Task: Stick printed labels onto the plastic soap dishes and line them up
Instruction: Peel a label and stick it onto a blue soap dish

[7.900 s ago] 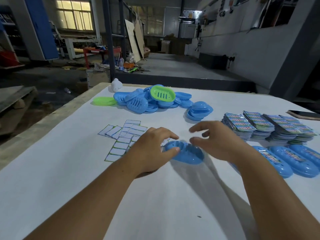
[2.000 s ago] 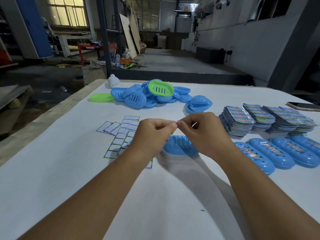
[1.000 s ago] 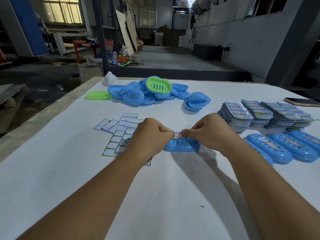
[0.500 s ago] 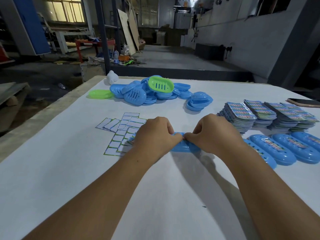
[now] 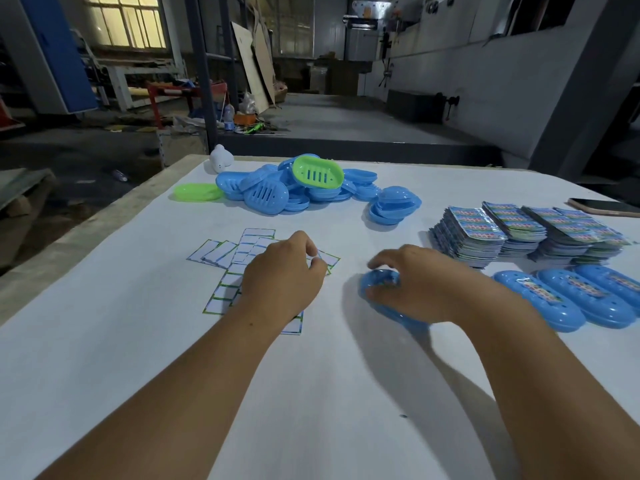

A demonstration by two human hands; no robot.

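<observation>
White table (image 5: pixel 311 393) in workshop, dishes and labels laid out.
Right hand (image 5: pixel 419 285) grasping blue dish (image 5: pixel 379 289) beside labelled row (image 5: pixel 581 296); left hand (image 5: pixel 284 275) over backing sheets (image 5: pixel 239 258), fingers curled, grip unclear.

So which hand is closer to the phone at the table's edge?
The right hand. It grips a blue soap dish, toward the phone at the far right. The left hand is farther left, over the backing sheets.
</observation>
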